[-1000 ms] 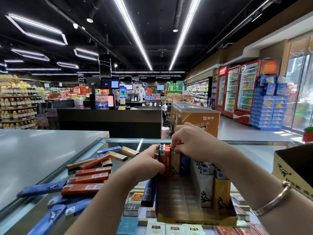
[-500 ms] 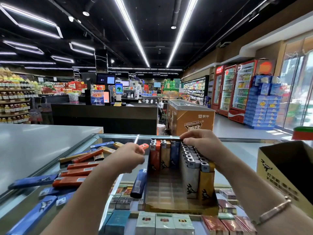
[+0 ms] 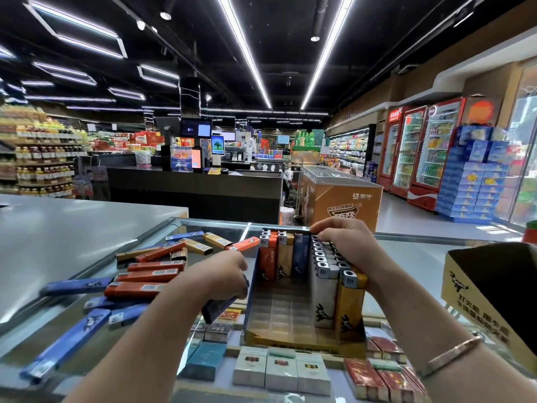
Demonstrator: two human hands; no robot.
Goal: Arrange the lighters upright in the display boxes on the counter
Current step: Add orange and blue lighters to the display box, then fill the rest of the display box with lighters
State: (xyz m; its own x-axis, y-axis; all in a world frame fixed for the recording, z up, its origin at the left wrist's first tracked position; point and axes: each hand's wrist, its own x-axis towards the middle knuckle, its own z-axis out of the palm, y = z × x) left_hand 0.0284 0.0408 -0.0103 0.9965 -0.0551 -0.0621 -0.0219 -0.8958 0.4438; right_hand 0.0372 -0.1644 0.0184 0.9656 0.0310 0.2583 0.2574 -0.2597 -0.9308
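L hand (image 3: pixel 223 274) grips blue lighter (image 3: pixel 216 308) by box (image 3: pixel 302 343) edge; R hand (image 3: pixel 345 245) fingers unclear.

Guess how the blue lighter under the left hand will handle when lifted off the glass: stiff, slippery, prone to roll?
Probably stiff: the blue lighter looks like a hard, flat-sided slab. Unlikely to roll, since its neighbours lie flat on the glass counter. Its glossy casing may slip in the left hand. Stood upright it would likely tip, being tall and narrow, unless braced in the display box.
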